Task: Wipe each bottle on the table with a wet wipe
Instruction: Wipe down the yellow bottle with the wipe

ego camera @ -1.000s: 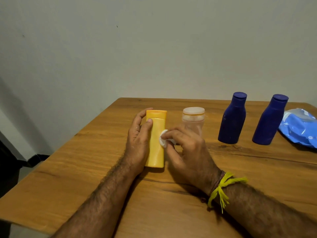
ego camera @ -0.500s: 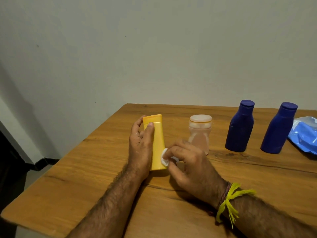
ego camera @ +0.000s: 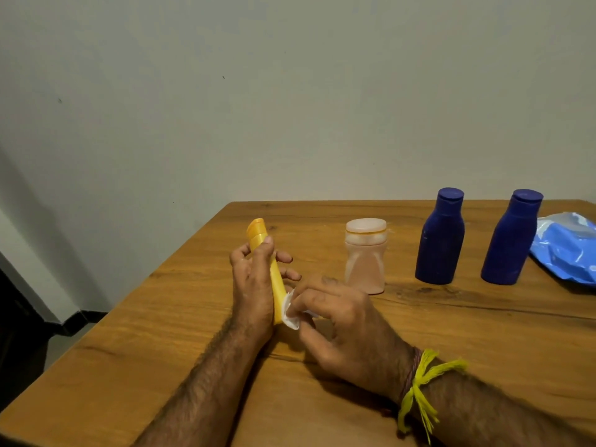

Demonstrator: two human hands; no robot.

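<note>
Left hand (ego camera: 254, 285) gripped yellow bottle (ego camera: 267, 262), tilted left, base at the wooden table (ego camera: 161, 333). Right hand (ego camera: 342, 324) pinched white wet wipe (ego camera: 288, 312) against the bottle's lower side. Plain wall (ego camera: 290, 91) stood behind the table.

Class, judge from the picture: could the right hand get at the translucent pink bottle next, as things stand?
Probably yes. The pink bottle stands just beyond the right hand with bare table between, though that hand now pinches the wet wipe against the yellow bottle.

Wooden table (ego camera: 451, 333), clear bottle (ego camera: 366, 256), two blue bottles (ego camera: 440, 240) (upright), wipes pack (ego camera: 567, 250)
</note>
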